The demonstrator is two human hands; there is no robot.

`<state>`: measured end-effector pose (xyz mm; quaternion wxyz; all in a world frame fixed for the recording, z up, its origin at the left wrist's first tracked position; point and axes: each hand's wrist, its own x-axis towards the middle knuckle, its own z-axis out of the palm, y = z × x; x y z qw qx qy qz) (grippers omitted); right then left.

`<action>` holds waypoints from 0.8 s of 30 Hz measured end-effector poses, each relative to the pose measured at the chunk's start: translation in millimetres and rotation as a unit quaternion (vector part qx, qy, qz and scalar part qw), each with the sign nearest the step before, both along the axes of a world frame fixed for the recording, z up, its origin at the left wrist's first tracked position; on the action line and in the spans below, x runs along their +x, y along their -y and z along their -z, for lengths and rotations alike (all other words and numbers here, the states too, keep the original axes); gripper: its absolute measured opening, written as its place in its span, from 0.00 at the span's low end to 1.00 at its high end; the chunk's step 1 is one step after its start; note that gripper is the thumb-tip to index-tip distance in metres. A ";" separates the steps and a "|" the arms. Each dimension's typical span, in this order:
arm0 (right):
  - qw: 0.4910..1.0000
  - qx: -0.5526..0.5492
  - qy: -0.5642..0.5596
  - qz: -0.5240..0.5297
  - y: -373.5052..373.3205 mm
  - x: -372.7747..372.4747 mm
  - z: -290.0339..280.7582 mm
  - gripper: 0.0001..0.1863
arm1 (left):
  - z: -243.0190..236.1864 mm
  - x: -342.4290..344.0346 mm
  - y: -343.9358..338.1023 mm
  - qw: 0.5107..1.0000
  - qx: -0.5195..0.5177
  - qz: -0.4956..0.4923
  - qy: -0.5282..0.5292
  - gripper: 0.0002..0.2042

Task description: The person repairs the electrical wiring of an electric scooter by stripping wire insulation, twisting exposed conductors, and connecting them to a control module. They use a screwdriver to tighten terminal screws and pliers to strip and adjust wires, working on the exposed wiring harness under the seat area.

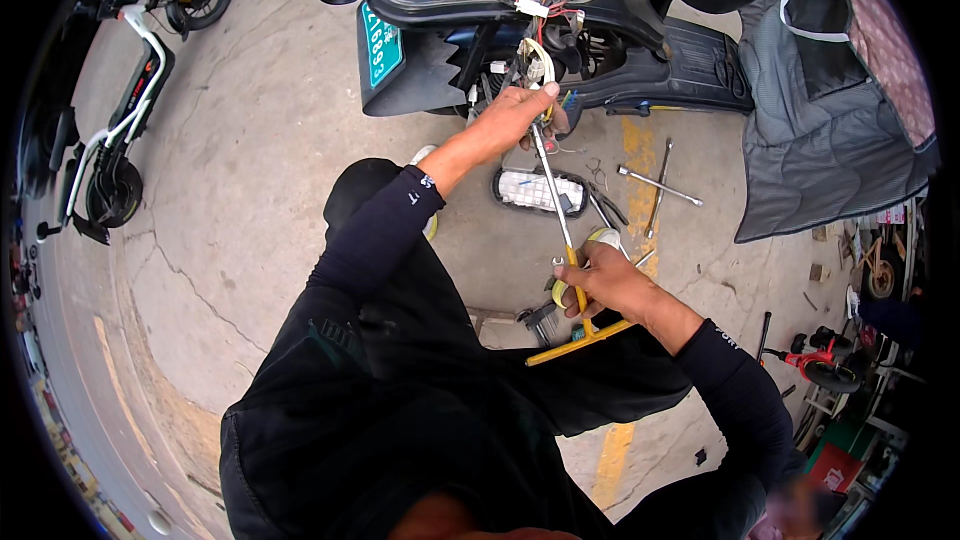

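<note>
My left hand (520, 112) is closed around a bundle of pale wires (543, 60) and the upper end of a long metal rod, under the opened body of a black scooter (690, 55). The rod (554, 195) runs down into a yellow T-handle (558, 352), which my right hand (610, 280) grips just above its crossbar. A small metal part shows by my right fingers, too small to name. Loose connectors and coloured wires (532, 8) stick out of the scooter. A long oval part with a white inside (540, 190) lies on the ground between my hands.
Crossed wrenches (660, 185) and cables lie right of the oval part. A white kick scooter (130, 110) stands at left. A grey quilted cover (820, 180) hangs at right. Small red-and-black wheeled items (820, 365), clutter and part of another person (885, 320) appear at the right edge.
</note>
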<state>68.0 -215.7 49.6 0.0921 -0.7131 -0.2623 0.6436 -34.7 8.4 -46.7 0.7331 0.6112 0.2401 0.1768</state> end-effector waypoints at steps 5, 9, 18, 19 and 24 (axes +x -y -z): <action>0.995 0.083 -0.051 -0.005 16.4 9.6 11.3 0.13 | -5.8 0.9 1.5 1.000 -0.018 0.002 -0.014 0.31; 0.980 0.086 0.120 -0.133 -0.8 5.1 1.8 0.15 | -8.7 -2.5 0.3 1.000 -0.015 -0.002 -0.020 0.30; 0.992 0.114 -0.049 -0.016 17.0 16.5 18.1 0.18 | -8.1 -1.4 0.2 1.000 0.001 0.002 -0.027 0.30; 0.988 0.124 0.033 -0.089 10.9 15.2 10.8 0.19 | -8.1 -0.9 -0.5 1.000 0.003 0.000 -0.028 0.30; 0.989 0.081 0.098 -0.072 7.3 7.0 23.0 0.16 | -10.5 -1.5 1.3 1.000 0.015 0.004 -0.008 0.30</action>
